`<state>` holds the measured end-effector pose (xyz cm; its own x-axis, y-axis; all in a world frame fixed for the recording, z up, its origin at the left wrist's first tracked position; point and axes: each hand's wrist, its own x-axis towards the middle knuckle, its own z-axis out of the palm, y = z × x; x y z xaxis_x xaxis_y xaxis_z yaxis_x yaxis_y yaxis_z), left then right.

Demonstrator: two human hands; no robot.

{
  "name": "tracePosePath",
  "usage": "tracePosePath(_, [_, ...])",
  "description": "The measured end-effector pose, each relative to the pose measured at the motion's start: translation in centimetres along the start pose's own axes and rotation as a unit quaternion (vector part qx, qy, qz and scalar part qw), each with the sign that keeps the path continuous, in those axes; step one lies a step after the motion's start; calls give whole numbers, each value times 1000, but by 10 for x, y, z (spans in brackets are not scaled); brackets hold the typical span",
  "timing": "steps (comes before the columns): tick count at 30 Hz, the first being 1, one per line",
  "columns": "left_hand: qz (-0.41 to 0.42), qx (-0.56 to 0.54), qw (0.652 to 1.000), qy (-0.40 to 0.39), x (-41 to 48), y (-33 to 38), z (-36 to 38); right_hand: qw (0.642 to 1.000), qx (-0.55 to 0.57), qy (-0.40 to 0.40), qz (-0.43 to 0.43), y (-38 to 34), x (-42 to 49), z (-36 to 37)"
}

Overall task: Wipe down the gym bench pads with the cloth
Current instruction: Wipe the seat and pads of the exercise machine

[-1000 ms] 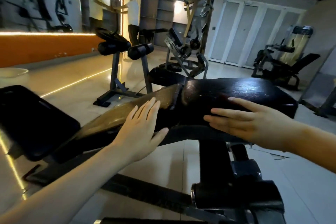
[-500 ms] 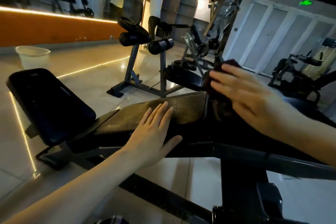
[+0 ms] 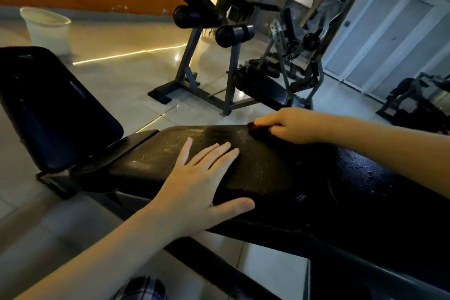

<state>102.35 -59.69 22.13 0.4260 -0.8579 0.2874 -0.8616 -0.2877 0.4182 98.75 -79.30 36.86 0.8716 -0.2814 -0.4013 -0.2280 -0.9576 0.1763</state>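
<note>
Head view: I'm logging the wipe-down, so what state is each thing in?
Left hand: flat, fingers spread, resting on the middle pad.
Right hand: grips the cloth at the pad's far edge.
Cloth: bunched, pressed to the middle pad.
Middle pad: speckled, worn.
Right pad: glossy, looks wet.
Left pad: tilted up.
Bucket: upright on the floor.

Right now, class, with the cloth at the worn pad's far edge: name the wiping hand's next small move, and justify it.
Probably draw the cloth toward the near edge: the right hand grips it at the far edge of the worn pad, and speckled surface lies between it and the flat left hand.
</note>
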Motion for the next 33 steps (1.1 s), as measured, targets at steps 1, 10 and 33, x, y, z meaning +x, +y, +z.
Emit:
tracePosePath(1, [1,-7,1000,0,0,0,1,1000,-5,3,7,1,7,-1])
tracePosePath(10, [-18,-54,995,-78,8,-9,-15,998,12,-21,-63,9,-49,3])
tracePosePath(33, [-12,-94,987,-131,23,-18,-15,997,51,-51,-20,-19,-43,4])
